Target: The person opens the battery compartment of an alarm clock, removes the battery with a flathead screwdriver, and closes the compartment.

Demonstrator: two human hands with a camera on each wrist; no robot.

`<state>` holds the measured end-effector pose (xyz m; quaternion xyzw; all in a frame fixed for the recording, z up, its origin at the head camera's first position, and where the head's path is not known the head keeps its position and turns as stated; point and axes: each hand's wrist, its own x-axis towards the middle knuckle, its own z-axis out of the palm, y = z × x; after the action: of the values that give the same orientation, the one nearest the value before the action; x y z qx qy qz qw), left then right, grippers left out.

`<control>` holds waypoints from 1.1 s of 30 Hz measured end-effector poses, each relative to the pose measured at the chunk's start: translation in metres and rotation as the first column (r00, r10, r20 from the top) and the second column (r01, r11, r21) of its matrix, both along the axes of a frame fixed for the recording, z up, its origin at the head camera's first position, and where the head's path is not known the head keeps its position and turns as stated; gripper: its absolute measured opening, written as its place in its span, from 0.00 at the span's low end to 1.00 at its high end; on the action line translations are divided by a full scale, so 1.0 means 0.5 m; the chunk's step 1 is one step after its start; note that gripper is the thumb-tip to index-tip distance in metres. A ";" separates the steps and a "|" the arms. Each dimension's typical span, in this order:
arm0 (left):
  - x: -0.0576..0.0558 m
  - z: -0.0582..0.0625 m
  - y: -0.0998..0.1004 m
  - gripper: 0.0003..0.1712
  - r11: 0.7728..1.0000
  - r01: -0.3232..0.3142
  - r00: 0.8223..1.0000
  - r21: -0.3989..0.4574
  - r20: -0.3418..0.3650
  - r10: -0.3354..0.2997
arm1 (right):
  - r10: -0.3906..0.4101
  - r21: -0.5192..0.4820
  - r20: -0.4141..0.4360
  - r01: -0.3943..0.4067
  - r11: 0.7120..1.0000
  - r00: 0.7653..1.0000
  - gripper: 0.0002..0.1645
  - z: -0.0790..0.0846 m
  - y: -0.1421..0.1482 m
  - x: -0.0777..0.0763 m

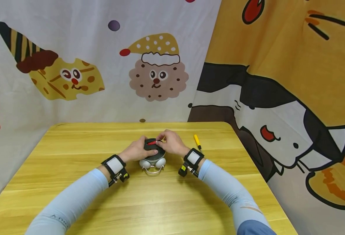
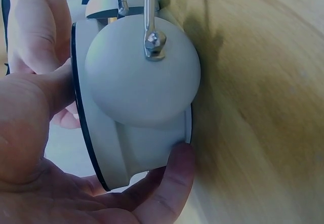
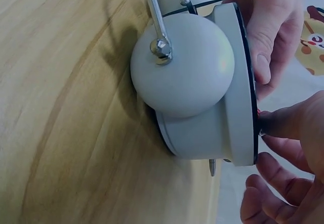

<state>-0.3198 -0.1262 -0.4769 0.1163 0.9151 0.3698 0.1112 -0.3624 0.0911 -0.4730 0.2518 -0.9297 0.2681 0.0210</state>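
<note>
A white twin-bell alarm clock [image 1: 151,160] lies face down on the table, its black back [image 1: 153,155] turned up and its bells toward me. My left hand [image 1: 137,149] grips it from the left, thumb across the back and fingers under the side, as the left wrist view shows. A slim red battery [image 1: 151,143] lies at the far part of the back. At its right end, my right hand [image 1: 172,142] pinches with thumb and fingertips. In the right wrist view the thumb [image 3: 283,123] covers most of the battery.
A screwdriver with a yellow handle [image 1: 197,140] lies right of the clock, its shaft partly hidden behind the right wrist. The wooden table [image 1: 102,199] meets a printed cloth [image 1: 108,107] at its far edge. The clock's metal handle [image 1: 153,172] points toward me.
</note>
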 end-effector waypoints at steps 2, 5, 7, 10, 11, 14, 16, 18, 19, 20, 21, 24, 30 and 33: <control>0.001 0.000 0.000 0.44 1.000 0.000 1.000 -0.001 0.002 0.000 | 0.015 -0.010 -0.004 -0.015 1.000 1.000 0.07 0.001 0.000 0.000; 0.003 0.000 0.000 0.44 1.000 0.000 1.000 -0.003 0.006 0.000 | 0.036 -0.034 0.000 -0.036 0.999 0.999 0.07 0.002 -0.001 0.000; 0.003 0.000 0.000 0.44 1.000 0.000 1.000 -0.004 0.009 0.000 | 0.049 -0.051 0.004 -0.049 0.998 0.999 0.07 0.002 -0.002 -0.001; 0.005 0.000 0.000 0.44 1.000 0.000 1.000 -0.004 0.011 0.000 | 0.064 -0.061 0.004 -0.064 0.996 0.998 0.07 0.000 -0.005 -0.002; 0.005 0.000 0.000 0.44 1.000 0.000 1.000 -0.002 0.011 0.000 | 0.069 -0.062 0.004 -0.069 0.996 0.998 0.07 -0.001 -0.006 -0.002; 0.007 0.000 0.001 0.44 1.000 0.000 1.000 0.001 0.008 0.000 | 0.082 -0.063 -0.002 -0.082 0.995 0.997 0.08 -0.001 -0.009 -0.002; 0.007 -0.001 0.001 0.45 1.000 -0.001 1.000 0.000 0.007 0.001 | 0.086 -0.065 -0.006 -0.086 0.994 0.996 0.08 -0.002 -0.010 -0.002; 0.006 -0.003 0.002 0.45 1.000 -0.003 1.000 0.001 0.009 0.003 | 0.084 -0.067 -0.008 -0.084 0.994 0.996 0.09 -0.002 -0.010 -0.002; 0.006 -0.004 0.002 0.46 1.000 -0.003 1.000 0.000 0.010 0.003 | 0.081 -0.067 -0.009 -0.081 0.994 0.997 0.08 -0.003 -0.010 -0.001; 0.006 -0.005 0.002 0.46 1.000 -0.005 1.000 -0.001 0.011 0.005 | 0.078 -0.069 -0.009 -0.079 0.995 0.997 0.08 -0.003 -0.009 -0.002; 0.005 -0.006 0.002 0.46 1.000 -0.006 1.000 -0.002 0.012 0.006 | 0.076 -0.070 -0.008 -0.076 0.995 0.997 0.09 -0.004 -0.009 -0.002; 0.006 -0.006 0.003 0.46 1.000 -0.009 1.000 0.000 0.013 0.009 | 0.072 -0.076 -0.004 -0.073 0.994 0.997 0.08 -0.006 -0.006 -0.003; 0.006 -0.003 0.001 0.46 1.000 -0.010 1.000 -0.003 0.009 0.010 | 0.068 -0.100 0.011 -0.066 0.993 0.998 0.08 0.001 0.002 -0.005; 0.005 -0.002 0.001 0.46 1.000 -0.011 1.000 -0.006 0.007 0.011 | 0.064 -0.112 0.013 -0.062 0.992 0.998 0.09 0.004 0.008 -0.007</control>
<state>-0.3170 -0.1257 -0.4777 0.1095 0.9164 0.3682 0.1128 -0.3661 0.0951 -0.4710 0.2771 -0.9050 0.3222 0.0189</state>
